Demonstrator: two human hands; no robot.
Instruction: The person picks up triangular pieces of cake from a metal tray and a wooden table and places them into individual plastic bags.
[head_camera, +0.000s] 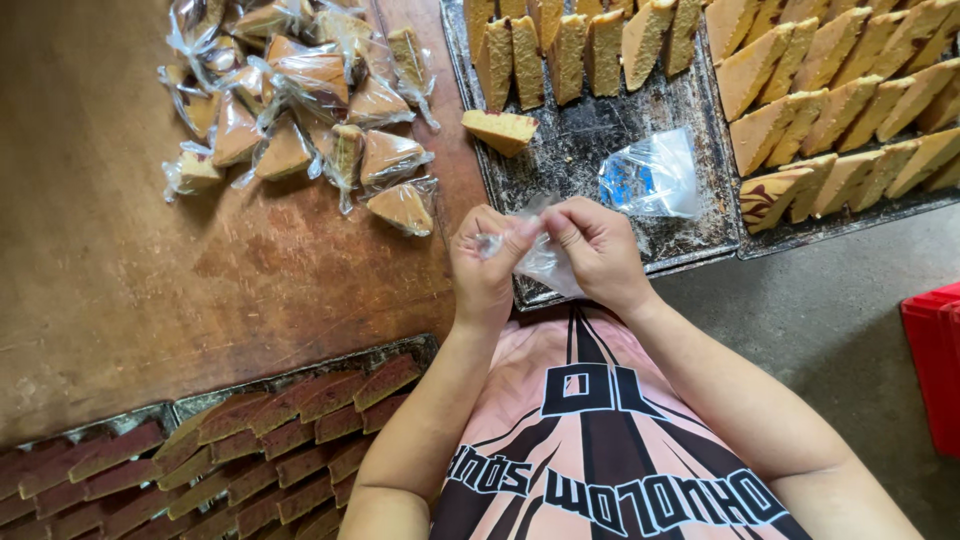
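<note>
My left hand and my right hand are close together just above my chest, both pinching a small clear plastic bag at its mouth. They hover over the near edge of a dark baking tray. One wedge of golden cake lies alone at the tray's left edge, nearest my left hand. A small stack of clear bags rests on the tray just beyond my right hand. Rows of cake wedges stand along the tray's far side.
A pile of bagged cake wedges lies on the brown table at the far left. A second tray of wedges sits on the right. Trays of brown-topped slices fill the lower left. A red crate stands on the grey floor.
</note>
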